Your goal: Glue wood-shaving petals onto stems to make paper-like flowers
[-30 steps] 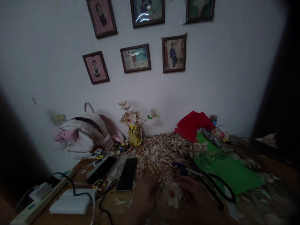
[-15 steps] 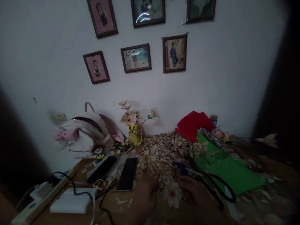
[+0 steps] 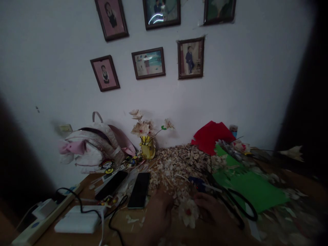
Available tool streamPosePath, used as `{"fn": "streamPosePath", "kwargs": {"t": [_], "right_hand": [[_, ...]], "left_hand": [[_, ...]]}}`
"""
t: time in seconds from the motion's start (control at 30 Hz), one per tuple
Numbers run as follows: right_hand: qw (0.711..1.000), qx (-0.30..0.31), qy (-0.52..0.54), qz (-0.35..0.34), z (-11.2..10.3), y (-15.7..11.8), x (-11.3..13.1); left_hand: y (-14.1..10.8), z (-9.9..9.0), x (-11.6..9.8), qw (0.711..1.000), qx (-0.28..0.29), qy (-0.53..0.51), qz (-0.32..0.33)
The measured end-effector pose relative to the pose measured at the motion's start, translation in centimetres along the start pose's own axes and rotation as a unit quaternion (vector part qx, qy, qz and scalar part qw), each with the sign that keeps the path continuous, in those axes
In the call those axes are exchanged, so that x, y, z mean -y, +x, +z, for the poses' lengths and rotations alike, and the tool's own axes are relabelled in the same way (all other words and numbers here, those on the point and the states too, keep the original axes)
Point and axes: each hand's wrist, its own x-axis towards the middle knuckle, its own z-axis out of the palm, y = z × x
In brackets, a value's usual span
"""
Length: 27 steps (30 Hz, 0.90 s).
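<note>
A pale flower with a red centre (image 3: 189,212) faces up between my two hands at the bottom middle. My left hand (image 3: 160,210) is on its left side, fingers curled; what they hold, if anything, is too dark to tell. On the flower's right, my right hand (image 3: 208,206) has bent fingers close to the petals, and its grip is hidden in shadow. Just beyond my right hand lies a dark blue tool (image 3: 197,182) with a black cable. A heap of pale petals and scraps (image 3: 176,164) spreads beyond both hands.
Two phones, one of them a black phone (image 3: 139,190), lie left of my hands. Further left are a white box (image 3: 78,220) and a power strip (image 3: 38,227). Behind stand a backpack (image 3: 94,143) and a yellow vase (image 3: 148,148). Green paper (image 3: 256,191) and red paper (image 3: 211,135) are at right.
</note>
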Motion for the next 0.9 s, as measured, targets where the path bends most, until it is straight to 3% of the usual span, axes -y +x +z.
{"fn": "streamPosePath", "kwargs": {"t": [0.1,0.3,0.67,0.9], "right_hand": [[0.999,0.008,0.043,0.022,0.0,-0.1,0.2],[0.999,-0.037,-0.004,0.0,0.3,-0.1,0.7],[0.999,-0.026,-0.028,-0.002,0.3,-0.1,0.8],[0.989,-0.129,-0.058,-0.053,0.9,-0.9,2.0]], "left_hand": [[-0.1,0.0,0.0,1.0,0.002,-0.002,-0.003],[-0.3,0.0,-0.1,1.0,0.006,0.002,-0.007],[-0.4,0.6,-0.1,1.0,0.011,0.011,-0.008],[-0.1,0.4,0.4,0.998,-0.018,-0.01,-0.053]]}}
